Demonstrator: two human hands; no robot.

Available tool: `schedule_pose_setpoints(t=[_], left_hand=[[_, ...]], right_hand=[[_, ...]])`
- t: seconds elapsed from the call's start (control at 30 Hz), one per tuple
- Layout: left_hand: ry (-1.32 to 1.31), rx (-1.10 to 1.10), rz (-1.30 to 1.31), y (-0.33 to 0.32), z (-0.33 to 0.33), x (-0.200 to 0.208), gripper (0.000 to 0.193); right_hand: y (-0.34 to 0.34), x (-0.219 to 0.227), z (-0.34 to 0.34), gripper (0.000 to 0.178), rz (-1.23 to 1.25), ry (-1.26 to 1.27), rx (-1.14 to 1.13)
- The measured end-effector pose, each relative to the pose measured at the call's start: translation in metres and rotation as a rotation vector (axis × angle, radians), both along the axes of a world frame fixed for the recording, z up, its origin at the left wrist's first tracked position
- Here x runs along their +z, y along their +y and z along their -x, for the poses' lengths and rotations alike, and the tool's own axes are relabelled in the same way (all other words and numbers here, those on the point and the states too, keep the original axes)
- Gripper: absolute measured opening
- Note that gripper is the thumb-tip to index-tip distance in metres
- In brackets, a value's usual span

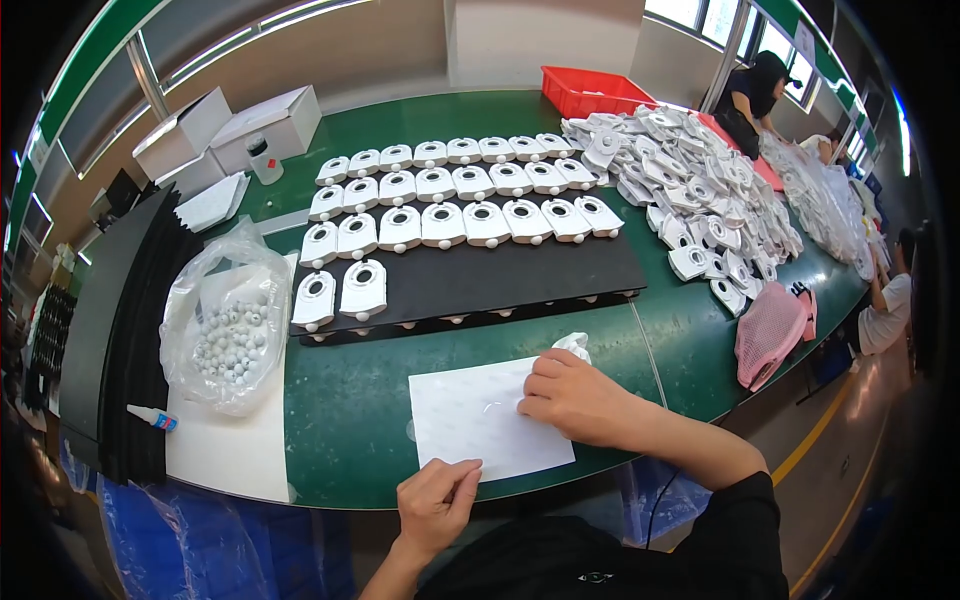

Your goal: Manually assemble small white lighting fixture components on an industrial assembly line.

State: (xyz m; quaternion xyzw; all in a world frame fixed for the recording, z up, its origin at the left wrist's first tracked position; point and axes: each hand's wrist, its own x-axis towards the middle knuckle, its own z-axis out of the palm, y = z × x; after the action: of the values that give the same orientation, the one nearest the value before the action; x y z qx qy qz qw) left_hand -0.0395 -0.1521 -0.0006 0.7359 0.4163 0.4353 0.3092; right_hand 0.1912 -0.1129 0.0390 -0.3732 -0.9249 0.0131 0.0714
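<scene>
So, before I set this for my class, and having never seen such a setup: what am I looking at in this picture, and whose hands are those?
There is no machine here: a person works bare-handed. The single picture comes from a fisheye camera on that person's head, looking down, so straight edges bend near its rim.

On the green table, rows of white parts stand on a black board. A heap of similar parts lies to the right, and a clear bag of white balls to the left.

The left hand is at the near edge of a white sheet; the right hand is over its right side, fingers bent. Whether either holds anything is hard to tell.
</scene>
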Motion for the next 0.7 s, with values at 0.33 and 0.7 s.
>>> schedule_pose_setpoints(t=[0.33, 0.7], left_hand=[[-0.056, 0.022, 0.091, 0.001, -0.002, 0.003, 0.014], [-0.063, 0.027, 0.089, -0.002, -0.005, 0.003, 0.013]], right_hand=[[-0.016, -0.003, 0.001, 0.015, 0.416, 1.084, -0.533], [-0.014, -0.019, 0.006, 0.013, -0.104, 0.554, -0.286]])
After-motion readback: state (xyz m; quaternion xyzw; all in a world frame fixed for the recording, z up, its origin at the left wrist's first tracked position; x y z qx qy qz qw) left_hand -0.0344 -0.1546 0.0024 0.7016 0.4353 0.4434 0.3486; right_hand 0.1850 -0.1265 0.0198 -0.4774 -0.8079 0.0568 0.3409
